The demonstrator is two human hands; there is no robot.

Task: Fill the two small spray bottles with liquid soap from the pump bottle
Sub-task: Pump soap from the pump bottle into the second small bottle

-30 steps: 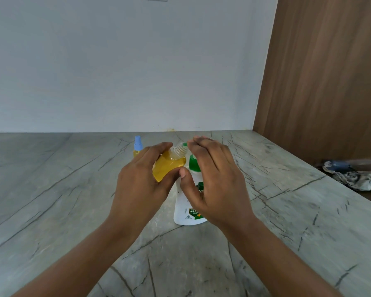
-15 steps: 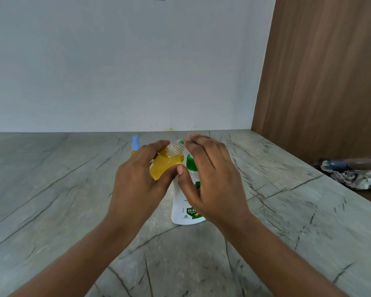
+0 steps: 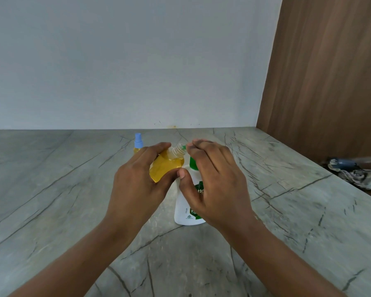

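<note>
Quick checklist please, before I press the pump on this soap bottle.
1. Grip: left hand holds small bottle: ok.
2. Cap off, neck open: ok.
3. Aim, neck placed to catch soap: cannot tell, right hand covers that spot.
4. Press: right hand over green pump: ok.
5. Room inside small bottle: not ok, looks nearly full.
6. Stability: pump bottle upright on counter: ok.

Surface: you work at a grey countertop with dark veins | behind it: plain white wall, small yellowish mark where wall meets countertop | its right side: brown wood-grain panel | off its right edge, lower down: crumpled patterned cloth, blurred blue-grey object on it.
</note>
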